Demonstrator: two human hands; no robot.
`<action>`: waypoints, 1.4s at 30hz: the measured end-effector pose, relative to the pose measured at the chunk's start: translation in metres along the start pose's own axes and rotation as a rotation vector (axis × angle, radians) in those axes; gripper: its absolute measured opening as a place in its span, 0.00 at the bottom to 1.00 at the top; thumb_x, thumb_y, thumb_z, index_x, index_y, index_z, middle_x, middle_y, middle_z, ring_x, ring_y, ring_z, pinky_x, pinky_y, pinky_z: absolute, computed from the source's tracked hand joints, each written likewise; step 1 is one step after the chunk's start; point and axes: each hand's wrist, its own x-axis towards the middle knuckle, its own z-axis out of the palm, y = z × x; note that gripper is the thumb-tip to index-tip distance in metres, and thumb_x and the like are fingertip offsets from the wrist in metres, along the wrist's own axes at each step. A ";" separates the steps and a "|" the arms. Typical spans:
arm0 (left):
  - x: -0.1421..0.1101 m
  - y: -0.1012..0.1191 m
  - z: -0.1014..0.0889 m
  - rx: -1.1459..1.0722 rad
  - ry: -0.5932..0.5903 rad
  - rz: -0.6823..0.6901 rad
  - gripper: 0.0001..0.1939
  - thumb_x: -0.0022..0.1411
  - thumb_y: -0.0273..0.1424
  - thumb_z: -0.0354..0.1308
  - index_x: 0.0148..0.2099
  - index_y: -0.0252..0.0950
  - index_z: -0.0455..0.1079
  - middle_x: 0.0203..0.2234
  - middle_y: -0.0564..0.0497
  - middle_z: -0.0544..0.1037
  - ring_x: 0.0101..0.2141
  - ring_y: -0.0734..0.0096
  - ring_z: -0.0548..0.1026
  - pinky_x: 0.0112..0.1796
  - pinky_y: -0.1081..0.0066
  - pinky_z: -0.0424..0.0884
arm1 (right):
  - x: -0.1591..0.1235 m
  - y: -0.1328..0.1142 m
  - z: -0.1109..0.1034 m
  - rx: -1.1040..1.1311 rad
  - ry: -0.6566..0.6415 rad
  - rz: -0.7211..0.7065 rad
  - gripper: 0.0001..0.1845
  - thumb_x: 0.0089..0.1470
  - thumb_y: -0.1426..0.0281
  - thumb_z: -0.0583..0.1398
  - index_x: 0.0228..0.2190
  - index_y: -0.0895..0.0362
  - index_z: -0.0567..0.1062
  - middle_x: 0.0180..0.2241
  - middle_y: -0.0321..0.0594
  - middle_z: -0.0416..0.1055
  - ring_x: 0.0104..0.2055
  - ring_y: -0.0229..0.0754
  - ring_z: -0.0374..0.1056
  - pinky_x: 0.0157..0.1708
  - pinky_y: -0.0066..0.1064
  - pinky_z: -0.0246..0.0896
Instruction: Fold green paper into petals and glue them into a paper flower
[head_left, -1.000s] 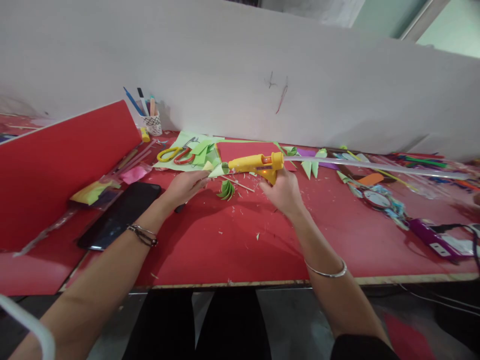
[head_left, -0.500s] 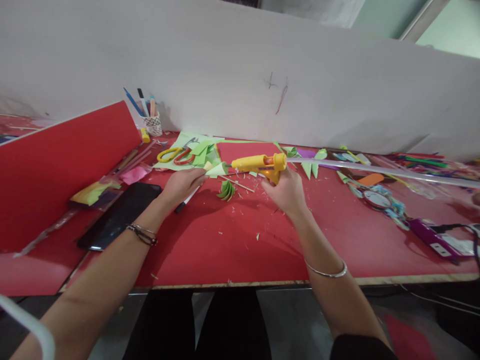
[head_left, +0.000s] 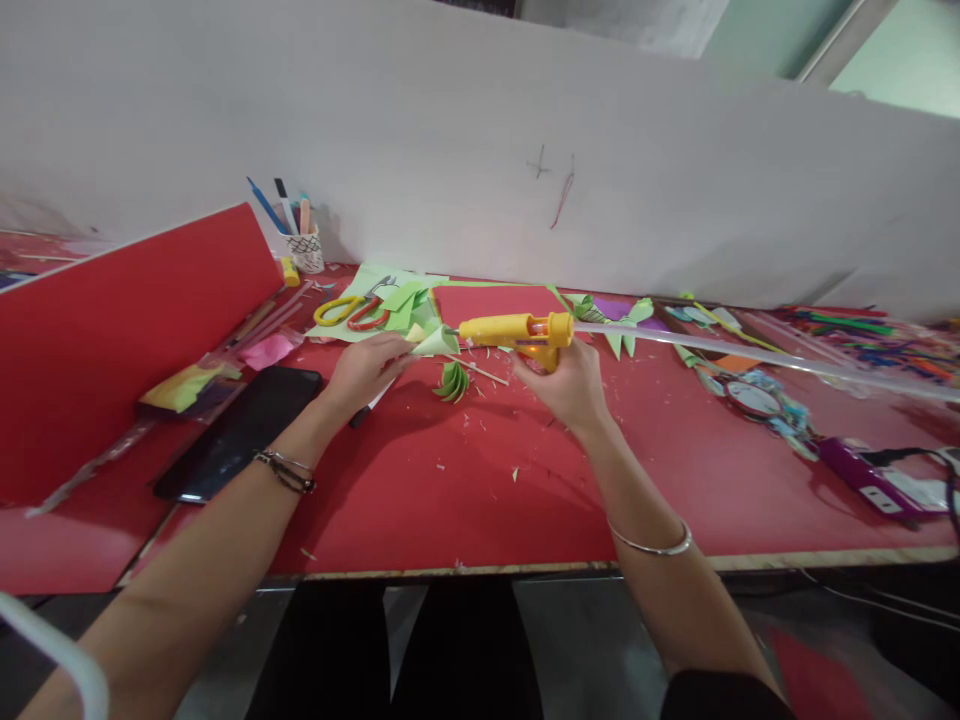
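My right hand (head_left: 564, 382) is wrapped round the grip of a yellow hot glue gun (head_left: 504, 328), its nozzle pointing left. A long clear glue stick (head_left: 712, 345) runs out of the gun's rear to the right. Between the fingertips of my left hand (head_left: 369, 372) is a pale green paper piece (head_left: 437, 343), rolled like a cone, and the nozzle tip is at its open edge. Whether the tip touches the paper I cannot tell. Below them on the red table lies a curled dark green paper piece (head_left: 453, 381). A marker (head_left: 370, 404) lies partly under my left hand.
Yellow- and red-handled scissors (head_left: 341, 309) rest on green paper behind my left hand. A black phone (head_left: 244, 430) and a leaning red board (head_left: 135, 350) are at left. Folded green paper pieces (head_left: 626, 338), pipe cleaners (head_left: 862, 335) and a purple power strip (head_left: 862, 478) lie right.
The glue gun first shifted slightly right, away from the paper, then back left towards it. The glue stick's far end has swung lower. My left hand barely moved and uncovered more of the marker.
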 end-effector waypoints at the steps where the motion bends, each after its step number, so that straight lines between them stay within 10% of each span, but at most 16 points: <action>1: 0.000 -0.001 0.001 -0.008 0.022 0.003 0.12 0.61 0.34 0.50 0.35 0.32 0.71 0.27 0.47 0.73 0.30 0.69 0.70 0.32 0.72 0.64 | 0.000 0.000 0.000 0.003 -0.004 -0.005 0.14 0.45 0.59 0.58 0.30 0.58 0.71 0.23 0.38 0.70 0.23 0.37 0.64 0.23 0.29 0.55; 18: -0.002 -0.003 -0.001 -0.035 0.308 0.005 0.11 0.59 0.35 0.54 0.38 0.37 0.75 0.30 0.49 0.78 0.31 0.72 0.73 0.35 0.72 0.70 | 0.001 0.001 0.000 -0.016 -0.035 -0.007 0.17 0.45 0.57 0.59 0.32 0.57 0.72 0.25 0.39 0.71 0.26 0.41 0.67 0.25 0.31 0.59; 42: -0.002 -0.004 0.000 0.020 0.288 -0.017 0.11 0.58 0.35 0.54 0.37 0.36 0.75 0.30 0.48 0.78 0.31 0.70 0.75 0.35 0.71 0.71 | 0.003 0.010 0.004 -0.088 0.072 0.049 0.16 0.46 0.58 0.58 0.32 0.57 0.73 0.28 0.42 0.73 0.26 0.43 0.67 0.28 0.34 0.60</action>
